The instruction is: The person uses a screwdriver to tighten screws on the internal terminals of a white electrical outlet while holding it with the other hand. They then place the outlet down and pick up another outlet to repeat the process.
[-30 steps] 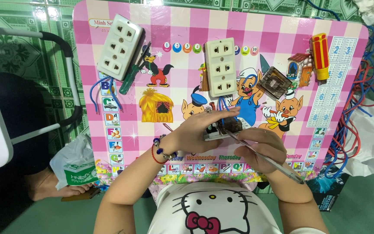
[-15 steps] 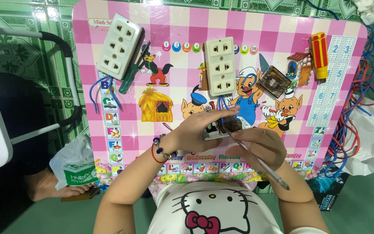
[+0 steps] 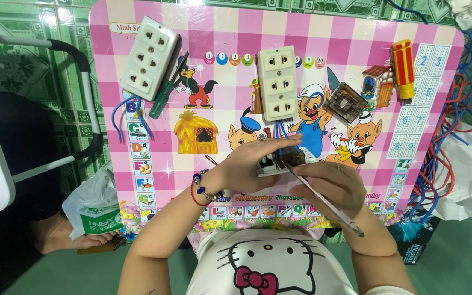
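While left hand (image 3: 252, 164) grips socket part (image 3: 279, 163), tool (image 3: 323, 203) touches it.

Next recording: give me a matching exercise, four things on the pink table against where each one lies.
Things:
1. white socket block
2. cream socket block
3. red and yellow screwdriver
4. small socket part

Places:
A. near the table's right edge, beside the small house picture
B. under the left hand, with the right hand bringing a thin tool to it
C. top left corner, tilted, a green-handled screwdriver beside it
D. upper middle, upright

Pairs: 1-C, 2-D, 3-A, 4-B
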